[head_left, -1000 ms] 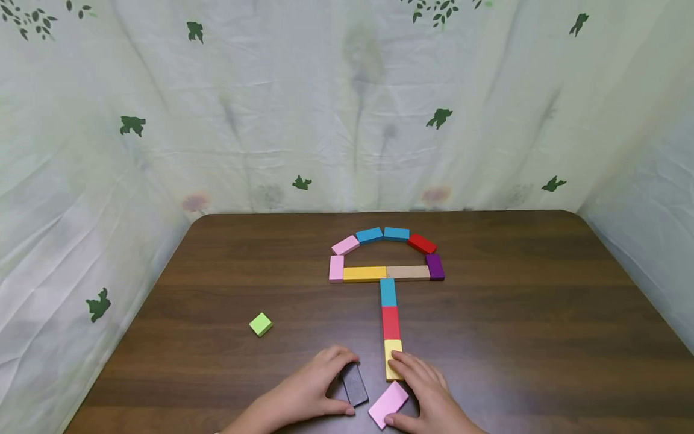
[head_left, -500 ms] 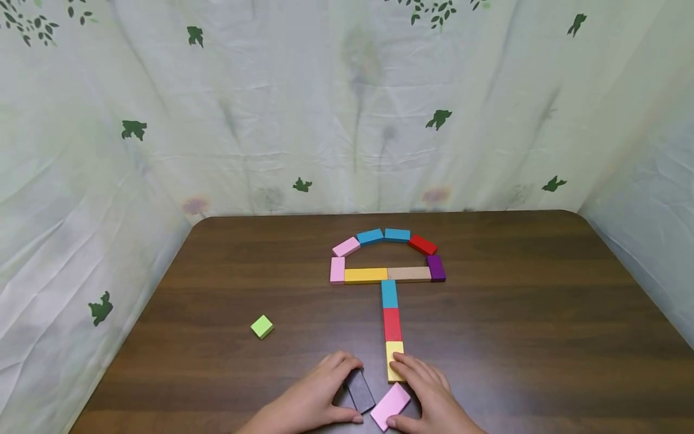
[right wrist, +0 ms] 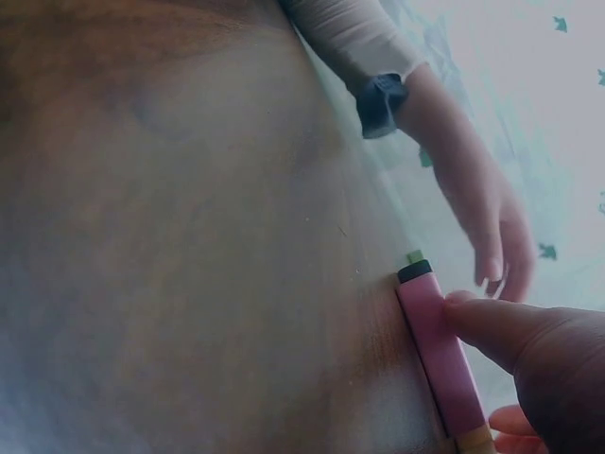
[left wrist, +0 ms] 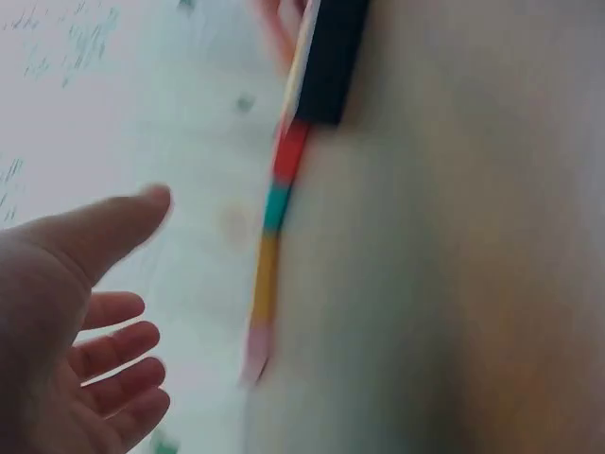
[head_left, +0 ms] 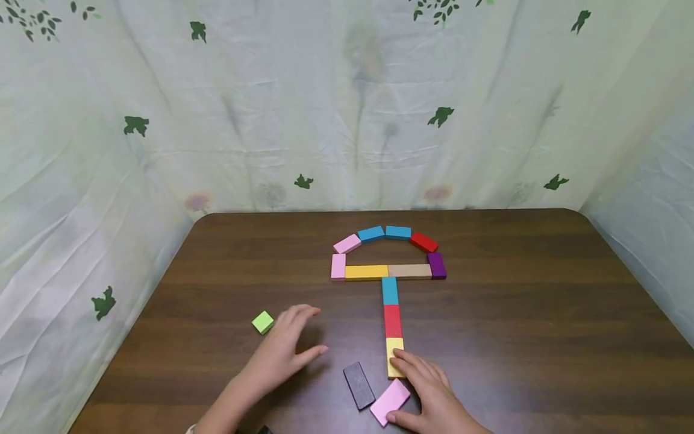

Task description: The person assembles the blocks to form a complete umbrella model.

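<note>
My left hand (head_left: 284, 349) hovers over the table beside the lime green cube (head_left: 262, 322), its fingers spread and holding nothing. To the right of it, a black block (head_left: 359, 386) lies flat, one corner close to the pink block (head_left: 390, 402). My right hand (head_left: 428, 392) rests with its fingertips on the yellow block (head_left: 394, 364) and its thumb on the lower end of the pink block. In the right wrist view, the thumb touches the side of the pink block (right wrist: 444, 359). Blur in the left wrist view hides detail around the left hand (left wrist: 85, 322).
A red block (head_left: 393, 320) and a blue block (head_left: 390, 290) continue the column upward. It meets a crossbar of amber (head_left: 366, 273) and tan (head_left: 409, 272) blocks. Pink, blue, red and purple blocks (head_left: 437, 266) arch over it. A patterned curtain (head_left: 347, 108) borders the table.
My left hand has let go of the black block and moved up and left toward the green cube. The black block stays by the pink one. My right hand has hardly moved.
</note>
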Available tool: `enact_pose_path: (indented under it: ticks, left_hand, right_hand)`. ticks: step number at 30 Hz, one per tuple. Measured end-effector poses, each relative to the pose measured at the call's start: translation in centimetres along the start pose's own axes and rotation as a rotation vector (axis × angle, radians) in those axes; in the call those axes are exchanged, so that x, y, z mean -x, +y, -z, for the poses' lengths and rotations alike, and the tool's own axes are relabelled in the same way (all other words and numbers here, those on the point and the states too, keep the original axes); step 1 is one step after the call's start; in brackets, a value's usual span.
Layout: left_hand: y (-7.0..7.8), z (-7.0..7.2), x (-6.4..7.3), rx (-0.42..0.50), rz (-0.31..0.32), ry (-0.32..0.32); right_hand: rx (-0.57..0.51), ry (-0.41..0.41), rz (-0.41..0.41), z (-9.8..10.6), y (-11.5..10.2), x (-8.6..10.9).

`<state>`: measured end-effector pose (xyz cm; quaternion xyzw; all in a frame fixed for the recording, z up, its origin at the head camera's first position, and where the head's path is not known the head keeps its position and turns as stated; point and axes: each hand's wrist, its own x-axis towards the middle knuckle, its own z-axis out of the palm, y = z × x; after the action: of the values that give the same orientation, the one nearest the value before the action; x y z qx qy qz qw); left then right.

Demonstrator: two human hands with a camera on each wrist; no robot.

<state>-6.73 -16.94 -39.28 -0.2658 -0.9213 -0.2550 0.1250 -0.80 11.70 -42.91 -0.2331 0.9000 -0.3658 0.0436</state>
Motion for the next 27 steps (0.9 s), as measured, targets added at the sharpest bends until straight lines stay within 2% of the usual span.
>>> enact_pose_path:
  ticks: [3, 6, 10, 14, 22, 24, 27]
  left_hand:
    - [-1.8, 1.6, -0.3, -0.021, 0.057, 0.059]
    - [-3.5, 2.9, -0.3, -0.004, 0.127, 0.062]
    - [-5.4, 4.1, -0.3, 0.028, 0.239, -0.023]
    - [-6.6, 4.8, 0.0, 0.04, 0.316, -0.12]
    - [-7.6, 4.6, 0.7, 0.074, 0.394, -0.264]
    - [-7.6, 4.4, 0.7, 0.053, 0.389, -0.276]
    - [-7.3, 4.1, 0.8, 0.031, 0.371, -0.256]
  right_hand:
    - [0.001, 0.008, 0.012, -0.1, 0.0, 0.0]
    - [-0.019, 0.022, 0.035, -0.1, 0.0, -0.1]
    - [-0.029, 0.068, 0.075, -0.1, 0.2, -0.2]
    - [-0.028, 0.106, 0.103, 0.0, 0.3, -0.3]
    - [-0.038, 0.101, 0.103, -0.1, 0.2, -0.1]
    - [-0.04, 0.103, 0.105, -0.1, 0.2, 0.0]
    - [-0.036, 0.103, 0.114, -0.2, 0.1, 0.0]
